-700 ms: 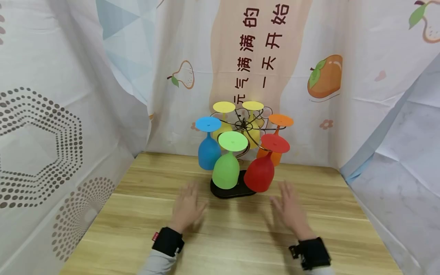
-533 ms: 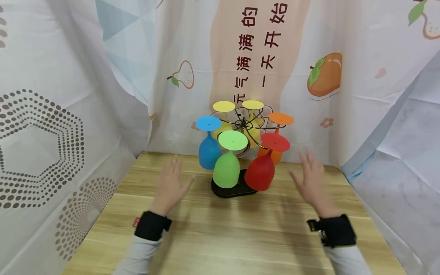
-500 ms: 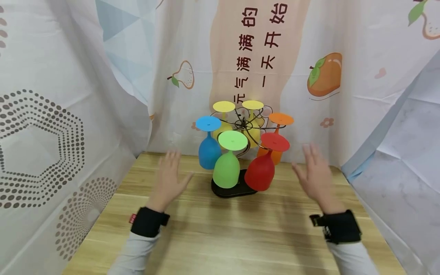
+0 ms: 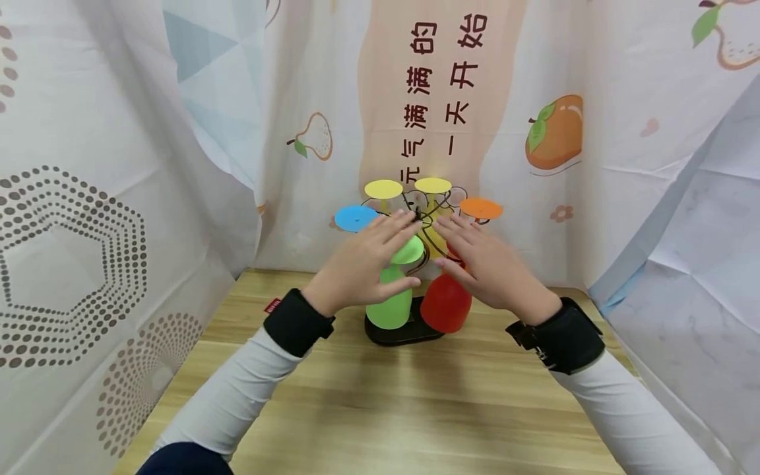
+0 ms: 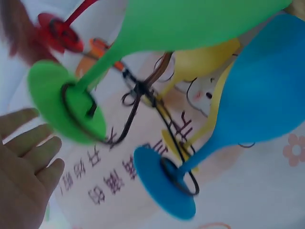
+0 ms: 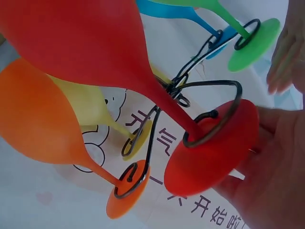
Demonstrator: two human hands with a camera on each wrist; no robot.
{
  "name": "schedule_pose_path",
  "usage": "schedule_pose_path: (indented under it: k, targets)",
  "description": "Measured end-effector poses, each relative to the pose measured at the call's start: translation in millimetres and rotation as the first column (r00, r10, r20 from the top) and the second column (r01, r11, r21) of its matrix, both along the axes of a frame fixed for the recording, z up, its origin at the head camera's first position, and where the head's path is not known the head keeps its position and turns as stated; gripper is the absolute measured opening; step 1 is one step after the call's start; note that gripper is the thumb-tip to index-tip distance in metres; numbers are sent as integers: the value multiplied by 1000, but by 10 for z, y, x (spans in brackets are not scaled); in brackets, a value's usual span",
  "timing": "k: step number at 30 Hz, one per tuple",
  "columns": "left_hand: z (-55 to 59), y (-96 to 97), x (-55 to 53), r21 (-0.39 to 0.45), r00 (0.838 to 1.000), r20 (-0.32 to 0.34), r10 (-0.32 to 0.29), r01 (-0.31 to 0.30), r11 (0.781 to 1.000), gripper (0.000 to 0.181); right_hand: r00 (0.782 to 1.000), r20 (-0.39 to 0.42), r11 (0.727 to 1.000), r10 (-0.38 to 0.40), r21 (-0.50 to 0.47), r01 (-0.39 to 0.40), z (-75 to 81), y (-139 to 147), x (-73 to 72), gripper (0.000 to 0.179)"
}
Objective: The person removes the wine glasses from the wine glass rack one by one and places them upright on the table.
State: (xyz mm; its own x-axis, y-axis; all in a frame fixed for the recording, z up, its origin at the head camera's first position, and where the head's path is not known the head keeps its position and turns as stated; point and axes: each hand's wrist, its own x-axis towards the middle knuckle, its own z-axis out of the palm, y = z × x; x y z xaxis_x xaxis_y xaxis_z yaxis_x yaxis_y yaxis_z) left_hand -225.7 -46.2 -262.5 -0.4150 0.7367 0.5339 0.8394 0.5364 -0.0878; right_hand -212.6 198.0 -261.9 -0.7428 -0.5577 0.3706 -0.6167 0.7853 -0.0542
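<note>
Several coloured plastic goblets hang upside down by their feet from a dark wire rack [image 6: 174, 90] with a black base [image 4: 405, 335]. My left hand [image 4: 363, 265] hovers with straight fingers over the green goblet [image 4: 388, 311] and near the blue goblet [image 4: 356, 218]. Fingers extended, my right hand [image 4: 491, 267] is above the red goblet [image 4: 445, 305]; in the right wrist view it lies close behind that goblet's foot. Behind are an orange goblet [image 4: 481, 208] and two yellow goblets [image 4: 383, 189]. In the head view my hands hide the blue and orange bowls. Neither hand grips anything.
The rack stands toward the back of a wood-grain table [image 4: 380, 409]. A printed curtain [image 4: 309, 198] hangs right behind it, with more patterned cloth [image 4: 71, 277] on the left and marbled cloth [image 4: 706, 277] on the right.
Both hands have risen from either side of the rack and come inward over the goblets, closer to each other. The goblets and rack have stayed in place.
</note>
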Motion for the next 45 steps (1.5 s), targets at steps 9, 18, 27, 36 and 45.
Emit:
schedule_pose_path:
  k: [9, 18, 27, 36, 45]
  targets:
    - [-140, 130, -21, -157, 997, -37, 70, -75, 985, 58, 999, 18, 998, 36, 58, -37, -121, -54, -1, 51]
    - [-99, 115, -47, -156, 979, -184, 91, -121, 980, 45, 999, -35, 999, 27, 35, -26, -123, -33, -26, 50]
    - [-71, -64, -79, -123, 985, -137, 102, -119, 985, 55, 998, -50, 999, 30, 32, -28, -154, -37, -23, 49]
    - [143, 77, -294, -155, 987, -108, 117, -133, 979, 49, 997, -70, 999, 34, 42, -31, -195, -20, -28, 49]
    - [158, 314, -265, -168, 966, -257, -4, -41, 985, 46, 997, -62, 997, 34, 65, -30, -199, -30, -33, 50]
